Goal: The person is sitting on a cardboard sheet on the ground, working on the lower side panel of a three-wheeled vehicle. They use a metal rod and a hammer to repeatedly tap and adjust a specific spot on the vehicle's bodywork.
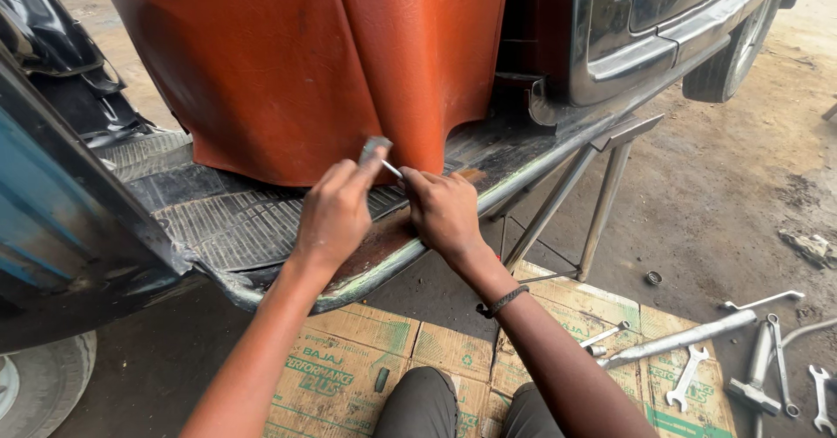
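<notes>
The person sits low on flattened cardboard (349,351) spread over the dirt floor (724,203), knees just showing at the bottom edge, both arms stretched up to the footboard (218,220) of a small vehicle. The footboard is covered with a ribbed black mat, worn and rusty along its front lip.

The left hand (334,211) is clenched around a small grey tool (375,149), whose blunt head sticks up above the fingers, just in front of the orange cover (288,63) that hangs down onto the footboard. The right hand (443,210) sits close beside it, fingers pinched on a thin bright metal pin (391,169) that runs between the two hands; the pin's far end meets the tool. Both hands rest near the front edge of the footboard, about at its middle, right below the cleft in the orange cover. A dark braided band (504,300) circles the right wrist.

To the right, a thin metal stand (593,203) props the footboard's corner. On the cardboard's right edge and the floor beyond lie several spanners (687,375), a long grey bar (689,337) and a hammer-like tool (755,377), well apart from the hands. A small round nut (654,278) lies alone on the floor near the stand.
</notes>
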